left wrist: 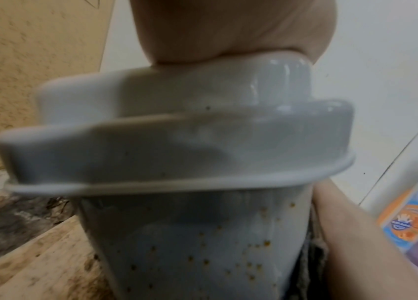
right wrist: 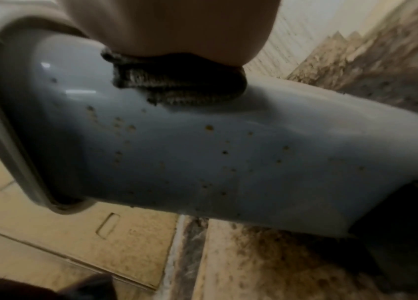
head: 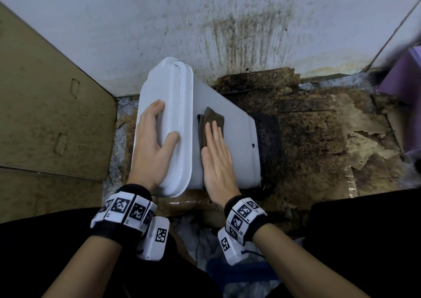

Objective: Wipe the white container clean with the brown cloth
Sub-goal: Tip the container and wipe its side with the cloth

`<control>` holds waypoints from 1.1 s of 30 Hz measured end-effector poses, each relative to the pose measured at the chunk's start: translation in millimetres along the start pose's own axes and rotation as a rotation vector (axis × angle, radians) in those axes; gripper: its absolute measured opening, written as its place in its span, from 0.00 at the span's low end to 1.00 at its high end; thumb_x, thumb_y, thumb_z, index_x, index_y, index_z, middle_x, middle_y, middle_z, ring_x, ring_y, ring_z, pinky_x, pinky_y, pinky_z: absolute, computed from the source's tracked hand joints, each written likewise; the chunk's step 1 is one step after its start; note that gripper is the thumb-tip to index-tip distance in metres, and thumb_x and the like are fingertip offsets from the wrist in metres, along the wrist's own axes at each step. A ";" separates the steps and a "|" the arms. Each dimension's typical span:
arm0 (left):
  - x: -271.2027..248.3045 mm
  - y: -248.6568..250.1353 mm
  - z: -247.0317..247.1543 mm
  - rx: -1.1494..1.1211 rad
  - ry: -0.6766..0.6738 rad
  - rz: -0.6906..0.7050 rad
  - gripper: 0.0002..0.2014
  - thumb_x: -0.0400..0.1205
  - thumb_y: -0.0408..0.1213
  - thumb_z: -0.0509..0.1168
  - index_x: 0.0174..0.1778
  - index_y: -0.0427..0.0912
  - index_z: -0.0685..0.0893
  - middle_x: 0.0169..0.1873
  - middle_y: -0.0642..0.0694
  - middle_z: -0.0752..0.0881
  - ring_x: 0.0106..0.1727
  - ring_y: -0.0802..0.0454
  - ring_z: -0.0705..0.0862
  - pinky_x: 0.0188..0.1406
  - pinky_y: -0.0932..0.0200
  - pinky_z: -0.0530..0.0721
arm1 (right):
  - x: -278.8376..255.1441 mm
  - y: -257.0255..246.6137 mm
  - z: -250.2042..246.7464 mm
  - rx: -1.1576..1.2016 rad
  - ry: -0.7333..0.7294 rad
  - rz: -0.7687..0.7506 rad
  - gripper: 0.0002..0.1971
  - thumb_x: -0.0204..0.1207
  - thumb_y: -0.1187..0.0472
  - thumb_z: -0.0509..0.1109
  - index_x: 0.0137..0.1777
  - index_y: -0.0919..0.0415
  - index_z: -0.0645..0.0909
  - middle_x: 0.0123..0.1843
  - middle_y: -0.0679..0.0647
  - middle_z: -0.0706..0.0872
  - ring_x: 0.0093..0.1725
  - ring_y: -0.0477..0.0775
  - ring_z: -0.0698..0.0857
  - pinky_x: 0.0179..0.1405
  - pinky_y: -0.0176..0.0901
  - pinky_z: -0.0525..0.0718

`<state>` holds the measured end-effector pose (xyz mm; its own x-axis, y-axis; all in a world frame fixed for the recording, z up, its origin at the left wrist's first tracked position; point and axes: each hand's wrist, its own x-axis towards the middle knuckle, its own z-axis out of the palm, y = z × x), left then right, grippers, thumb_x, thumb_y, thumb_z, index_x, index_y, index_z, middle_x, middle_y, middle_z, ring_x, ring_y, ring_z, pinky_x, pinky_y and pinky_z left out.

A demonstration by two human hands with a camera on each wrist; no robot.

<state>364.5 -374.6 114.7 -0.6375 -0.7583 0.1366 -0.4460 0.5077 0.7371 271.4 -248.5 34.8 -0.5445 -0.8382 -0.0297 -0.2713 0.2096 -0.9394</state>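
Observation:
The white container (head: 227, 138) lies on its side on the floor, with its lid (head: 182, 106) pointing left. My left hand (head: 157, 136) grips the lid's raised top, fingers over its far edge and thumb on the near side. The folded brown cloth (head: 214, 117) lies on the container's upward side, and my right hand (head: 216, 156) presses it down with straight, flat fingers. In the right wrist view the cloth (right wrist: 177, 85) sits bunched under my palm (right wrist: 177, 26), and brown specks dot the container wall (right wrist: 203, 152) below it. The left wrist view shows the lid (left wrist: 151, 152) and the same specks on the speckled body (left wrist: 203, 233).
A cardboard panel (head: 45, 115) stands at the left. The stained white wall (head: 227, 36) rises right behind the container. Dirty, torn cardboard (head: 319, 138) covers the floor to the right, and a black tray (head: 268, 138) lies under the container's base. A purple object (head: 405, 81) is at the far right.

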 end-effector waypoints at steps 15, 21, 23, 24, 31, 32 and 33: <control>-2.0 -8.1 -7.1 -0.048 -0.005 -0.038 0.30 0.82 0.42 0.62 0.83 0.49 0.68 0.82 0.52 0.69 0.84 0.57 0.65 0.86 0.46 0.63 | 14.6 117.8 -10.1 -0.249 -0.062 0.395 0.41 0.80 0.43 0.26 0.89 0.66 0.47 0.90 0.59 0.32 0.89 0.57 0.31 0.88 0.57 0.39; -2.2 -8.3 -5.8 -0.037 -0.007 -0.029 0.30 0.83 0.42 0.62 0.83 0.48 0.67 0.82 0.53 0.68 0.84 0.58 0.65 0.87 0.48 0.62 | 14.6 95.4 -11.9 -0.077 0.023 0.455 0.31 0.92 0.48 0.44 0.90 0.53 0.39 0.91 0.52 0.35 0.89 0.51 0.35 0.89 0.54 0.40; -1.4 -9.1 -5.6 -0.034 -0.005 -0.029 0.30 0.83 0.42 0.62 0.83 0.48 0.67 0.82 0.52 0.68 0.84 0.58 0.65 0.87 0.49 0.62 | 11.1 75.3 -15.2 0.012 0.025 0.462 0.31 0.92 0.46 0.46 0.90 0.50 0.38 0.91 0.51 0.36 0.89 0.51 0.36 0.88 0.52 0.37; -1.1 -9.0 -5.2 -0.032 -0.003 -0.024 0.30 0.83 0.42 0.62 0.83 0.47 0.68 0.82 0.52 0.68 0.84 0.57 0.65 0.87 0.49 0.62 | 9.6 64.0 -16.0 0.034 0.022 0.443 0.31 0.92 0.45 0.45 0.90 0.49 0.38 0.91 0.50 0.37 0.89 0.50 0.36 0.87 0.53 0.37; -0.8 -4.1 -1.2 -0.007 -0.008 0.002 0.29 0.84 0.41 0.61 0.83 0.44 0.67 0.82 0.50 0.68 0.84 0.57 0.64 0.86 0.55 0.60 | 8.7 0.6 -8.4 0.127 -0.012 0.191 0.29 0.92 0.47 0.49 0.89 0.42 0.42 0.90 0.41 0.39 0.88 0.40 0.37 0.86 0.45 0.38; -0.9 -3.2 -0.7 -0.004 -0.010 0.003 0.29 0.84 0.42 0.61 0.84 0.44 0.67 0.82 0.50 0.67 0.84 0.57 0.64 0.87 0.56 0.60 | 9.2 -5.6 -7.0 0.135 -0.010 0.157 0.29 0.92 0.48 0.50 0.89 0.42 0.43 0.90 0.41 0.40 0.88 0.40 0.38 0.86 0.44 0.39; -1.1 -2.5 -0.1 0.000 -0.010 0.004 0.29 0.84 0.42 0.61 0.84 0.44 0.67 0.83 0.50 0.67 0.85 0.57 0.64 0.87 0.56 0.60 | 9.4 -10.6 -5.2 0.143 -0.008 0.128 0.29 0.92 0.49 0.50 0.89 0.41 0.43 0.90 0.41 0.41 0.88 0.39 0.38 0.86 0.44 0.39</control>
<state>366.3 -375.1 112.8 -0.6455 -0.7521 0.1327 -0.4435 0.5106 0.7366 265.0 -256.0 46.2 -0.5612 -0.8132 -0.1540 -0.0848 0.2416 -0.9667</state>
